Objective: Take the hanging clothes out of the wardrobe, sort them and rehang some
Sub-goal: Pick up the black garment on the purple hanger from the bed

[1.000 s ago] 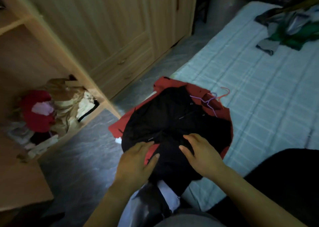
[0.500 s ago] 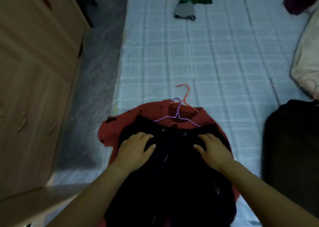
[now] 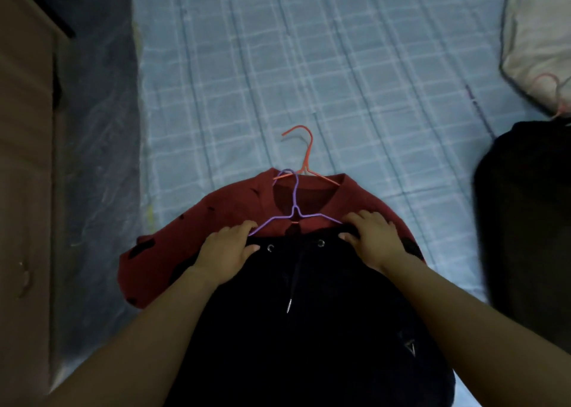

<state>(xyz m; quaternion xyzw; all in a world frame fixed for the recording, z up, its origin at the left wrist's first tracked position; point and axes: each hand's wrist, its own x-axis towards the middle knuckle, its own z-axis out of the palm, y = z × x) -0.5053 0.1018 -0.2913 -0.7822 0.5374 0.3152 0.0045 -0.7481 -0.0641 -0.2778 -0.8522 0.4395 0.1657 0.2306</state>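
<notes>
Head view, looking down at the bed (image 3: 355, 66), covered in a pale blue checked sheet. A black garment (image 3: 309, 329) with two metal eyelets and a drawstring lies on top of a red garment (image 3: 185, 236); both rest at the near edge of the bed, the red one showing dark patches on its left sleeve. Left hand (image 3: 225, 252) lies on the top left edge of the black garment, fingers curled over the fabric edge and thumb pressed on the cloth; right hand (image 3: 374, 239) lies likewise on the top right edge. The two hands are set apart, one at each side of the neckline, both closed on the black fabric. A purple hanger (image 3: 295, 212) sits in the black garment, its hook lying over the red collar; its left arm runs up to the left fingertips. An orange hanger (image 3: 304, 156) sits in the red garment, hook lying on the sheet beyond the collar. To the right, a dark pile (image 3: 525, 221) on the bed; above it a pale pillow (image 3: 540, 35) with another hanger hook on it, blurred. Wooden wardrobe (image 3: 24, 159) at left edge; grey floor (image 3: 99, 128) between wardrobe and bed.
</notes>
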